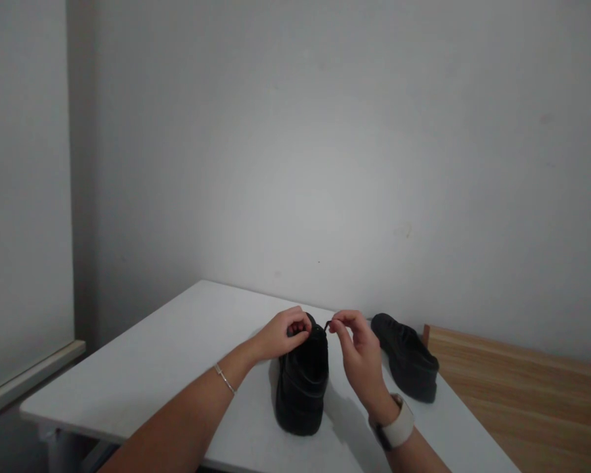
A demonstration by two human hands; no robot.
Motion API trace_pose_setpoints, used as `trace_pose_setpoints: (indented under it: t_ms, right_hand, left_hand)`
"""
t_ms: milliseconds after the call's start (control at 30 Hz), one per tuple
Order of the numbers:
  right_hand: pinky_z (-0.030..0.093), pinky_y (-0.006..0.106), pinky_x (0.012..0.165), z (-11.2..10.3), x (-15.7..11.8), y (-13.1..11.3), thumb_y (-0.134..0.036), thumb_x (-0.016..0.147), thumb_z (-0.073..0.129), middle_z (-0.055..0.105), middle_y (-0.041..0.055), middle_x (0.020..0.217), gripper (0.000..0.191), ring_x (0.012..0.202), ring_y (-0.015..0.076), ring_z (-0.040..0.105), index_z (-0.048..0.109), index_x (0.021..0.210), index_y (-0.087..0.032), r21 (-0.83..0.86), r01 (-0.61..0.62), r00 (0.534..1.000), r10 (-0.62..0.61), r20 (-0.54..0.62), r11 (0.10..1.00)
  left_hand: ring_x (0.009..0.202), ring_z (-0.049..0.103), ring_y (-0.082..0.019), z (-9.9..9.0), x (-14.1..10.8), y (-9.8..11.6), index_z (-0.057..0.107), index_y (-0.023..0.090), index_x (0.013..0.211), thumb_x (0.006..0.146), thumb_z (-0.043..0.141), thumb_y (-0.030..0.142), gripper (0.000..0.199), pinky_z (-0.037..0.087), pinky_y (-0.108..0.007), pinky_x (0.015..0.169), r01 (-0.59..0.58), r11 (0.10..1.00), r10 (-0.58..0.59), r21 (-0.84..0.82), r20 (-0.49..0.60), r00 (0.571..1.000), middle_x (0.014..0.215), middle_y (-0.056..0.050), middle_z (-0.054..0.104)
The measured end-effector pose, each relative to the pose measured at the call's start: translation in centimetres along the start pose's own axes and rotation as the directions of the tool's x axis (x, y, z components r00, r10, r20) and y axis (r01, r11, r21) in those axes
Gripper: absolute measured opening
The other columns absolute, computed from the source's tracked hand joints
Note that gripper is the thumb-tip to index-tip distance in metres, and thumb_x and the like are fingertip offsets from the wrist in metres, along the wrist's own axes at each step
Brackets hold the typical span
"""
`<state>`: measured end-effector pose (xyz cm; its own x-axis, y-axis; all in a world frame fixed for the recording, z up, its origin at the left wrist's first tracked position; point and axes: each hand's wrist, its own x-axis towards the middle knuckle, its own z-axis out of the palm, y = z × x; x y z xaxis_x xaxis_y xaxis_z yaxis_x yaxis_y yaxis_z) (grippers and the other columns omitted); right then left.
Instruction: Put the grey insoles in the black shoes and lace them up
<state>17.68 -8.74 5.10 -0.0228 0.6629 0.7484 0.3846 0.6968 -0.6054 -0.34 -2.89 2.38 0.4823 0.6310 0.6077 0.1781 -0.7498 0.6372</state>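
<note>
A black shoe stands upright on the white table, its heel toward me and its toe partly hidden behind my left hand. My left hand is over the left side of the lacing, thumb and fingers pinched together; what they hold is too small to make out. To the right of the shoe's opening, my right hand pinches a black lace between thumb and forefinger. The lace runs from the fingertips down to the shoe.
A second black shoe sits near the right edge of the white table. A wooden surface lies beyond that edge. Behind the table rises a pale wall. A ledge is at the far left.
</note>
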Motion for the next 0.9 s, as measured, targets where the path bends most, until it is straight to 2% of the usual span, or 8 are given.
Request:
trace_pose_setpoints:
  t_ms: [67, 167, 300, 367, 500, 700, 767, 900]
  right_hand:
    - [0.047, 0.031, 0.074, -0.5, 0.5, 0.2, -0.038, 0.091, 0.048, 0.063, 0.0045, 0.082, 0.022, 0.078, 0.0169, 0.058, 0.059, 0.088, -0.019, 0.074, -0.051, 0.999, 0.051, -0.004, 0.996]
    - [0.047, 0.030, 0.067, -1.2, 0.7, 1.8, -0.046, 0.089, 0.048, 0.065, 0.0061, 0.082, 0.032, 0.072, 0.0165, 0.057, 0.062, 0.085, -0.017, 0.088, -0.217, 0.975, 0.212, 0.058, 0.972]
    - [0.044, 0.028, 0.055, -1.2, 0.1, 4.3, -0.048, 0.077, 0.062, 0.064, 0.0048, 0.073, 0.033, 0.063, 0.0158, 0.057, 0.064, 0.077, -0.015, 0.031, -0.433, 0.879, 0.414, 0.239, 0.901]
    - [0.044, 0.027, 0.055, -1.0, -0.1, 4.8, -0.047, 0.074, 0.065, 0.062, 0.0032, 0.071, 0.031, 0.062, 0.0151, 0.056, 0.064, 0.076, -0.016, 0.064, -0.456, 0.864, 0.425, 0.272, 0.887]
    - [0.044, 0.026, 0.055, -0.2, 0.0, 5.0, -0.046, 0.073, 0.066, 0.057, 0.0007, 0.067, 0.030, 0.061, 0.0141, 0.053, 0.060, 0.072, -0.016, 0.146, -0.453, 0.873, 0.404, 0.275, 0.879]
    - [0.044, 0.030, 0.064, 0.4, 1.0, 4.9, -0.048, 0.080, 0.058, 0.062, 0.0026, 0.069, 0.031, 0.067, 0.0169, 0.056, 0.055, 0.072, -0.018, 0.091, -0.336, 0.924, 0.310, 0.222, 0.937]
    - [0.042, 0.029, 0.061, 0.4, 1.5, 4.2, -0.051, 0.079, 0.058, 0.060, 0.0010, 0.064, 0.033, 0.063, 0.0163, 0.055, 0.053, 0.073, -0.019, 0.125, -0.344, 0.920, 0.307, 0.244, 0.931]
    - [0.036, 0.025, 0.054, -0.2, 2.3, 2.4, -0.052, 0.075, 0.064, 0.051, -0.0035, 0.056, 0.037, 0.054, 0.0112, 0.048, 0.052, 0.072, -0.018, 0.240, -0.442, 0.886, 0.379, 0.268, 0.864]
  left_hand:
    - [0.069, 0.049, -0.013, 0.0, 0.1, -0.3, 0.061, 0.015, 0.084, 0.080, 0.058, 0.024, 0.010, 0.039, -0.024, 0.063, 0.038, 0.997, -0.040, -0.070, -0.020, 0.999, 0.077, -0.001, 0.054]
    - [0.065, 0.048, -0.012, -0.2, 0.3, -0.8, 0.058, 0.015, 0.083, 0.079, 0.060, 0.027, 0.013, 0.038, -0.023, 0.060, 0.093, 0.986, -0.097, -0.139, -0.025, 0.995, 0.073, -0.001, 0.055]
    - [0.063, 0.047, -0.012, -0.6, 0.3, -1.2, 0.059, 0.014, 0.078, 0.077, 0.063, 0.030, 0.017, 0.038, -0.024, 0.059, 0.093, 0.991, -0.091, -0.099, 0.027, 0.995, 0.071, -0.001, 0.055]
    - [0.063, 0.047, -0.012, -0.7, 0.3, -1.2, 0.059, 0.013, 0.077, 0.077, 0.063, 0.030, 0.017, 0.038, -0.023, 0.059, 0.098, 0.991, -0.095, -0.089, 0.038, 0.995, 0.069, 0.000, 0.054]
    - [0.062, 0.047, -0.011, -0.6, 0.5, -1.6, 0.059, 0.013, 0.075, 0.077, 0.063, 0.033, 0.021, 0.037, -0.023, 0.059, 0.163, 0.972, -0.157, -0.169, 0.049, 0.986, 0.066, 0.001, 0.054]
    - [0.067, 0.055, -0.012, -1.1, 0.9, -1.4, 0.056, 0.014, 0.080, 0.080, 0.064, 0.040, 0.027, 0.039, -0.023, 0.063, 0.208, 0.922, -0.197, -0.325, 0.068, 0.978, 0.072, -0.004, 0.064]
    - [0.064, 0.056, -0.012, -1.3, 0.9, -0.9, 0.054, 0.015, 0.084, 0.079, 0.066, 0.039, 0.028, 0.041, -0.023, 0.063, 0.198, 0.899, -0.192, -0.390, 0.056, 0.980, 0.067, -0.001, 0.063]
    - [0.055, 0.055, -0.010, -1.6, 0.8, 0.2, 0.050, 0.017, 0.090, 0.077, 0.069, 0.040, 0.032, 0.042, -0.021, 0.057, 0.196, 0.819, -0.219, -0.539, 0.022, 0.975, 0.057, 0.004, 0.057]
